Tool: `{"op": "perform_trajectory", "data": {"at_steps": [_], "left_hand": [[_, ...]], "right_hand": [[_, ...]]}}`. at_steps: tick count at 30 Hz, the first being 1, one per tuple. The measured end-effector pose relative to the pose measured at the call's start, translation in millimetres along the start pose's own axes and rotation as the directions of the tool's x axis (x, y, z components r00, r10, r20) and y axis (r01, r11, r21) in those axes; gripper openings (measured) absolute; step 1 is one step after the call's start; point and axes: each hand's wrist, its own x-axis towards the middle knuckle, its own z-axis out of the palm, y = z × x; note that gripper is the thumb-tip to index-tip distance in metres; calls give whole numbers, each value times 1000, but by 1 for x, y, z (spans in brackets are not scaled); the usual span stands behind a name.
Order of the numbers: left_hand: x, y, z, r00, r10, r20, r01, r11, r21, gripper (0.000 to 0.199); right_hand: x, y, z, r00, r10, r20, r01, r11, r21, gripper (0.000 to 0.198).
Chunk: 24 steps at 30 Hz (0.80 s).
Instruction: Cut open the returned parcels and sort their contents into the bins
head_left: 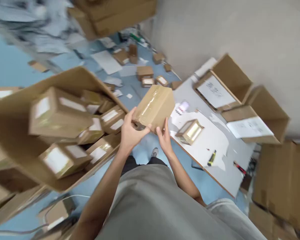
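Between my two hands is a taped cardboard box (155, 105), held up in front of my body with a strip of clear tape along its top. My left hand (131, 130) grips its left end, thumb along the near edge. At the near right side, my right hand (164, 135) supports it with the fingers pointing up. To the left stands a large open carton (107, 88) filled with several smaller labelled boxes. On the white table (215, 130) to the right sits another small taped box (190, 131).
A yellow-black utility knife (211, 158) and a red-black cutter (240, 167) lie on the table. Two open boxes with written sheets, one a marked box (216, 93), stand at its back edge. Small boxes (145, 71) and papers litter the blue floor. Large cartons (277, 176) stand at right.
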Motion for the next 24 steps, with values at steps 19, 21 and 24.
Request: {"op": "perform_trajectory", "data": {"at_steps": [19, 21, 24], "left_hand": [[-143, 85, 365, 440, 20, 898, -210, 974, 81, 46], [-132, 61, 334, 414, 42, 909, -177, 984, 35, 35], [-105, 7, 257, 534, 116, 837, -88, 993, -81, 30]], "right_hand": [[-35, 109, -342, 769, 256, -586, -302, 953, 20, 57], [-32, 106, -334, 750, 243, -615, -399, 908, -128, 55], [-22, 98, -305, 741, 155, -654, -412, 873, -260, 70]]}}
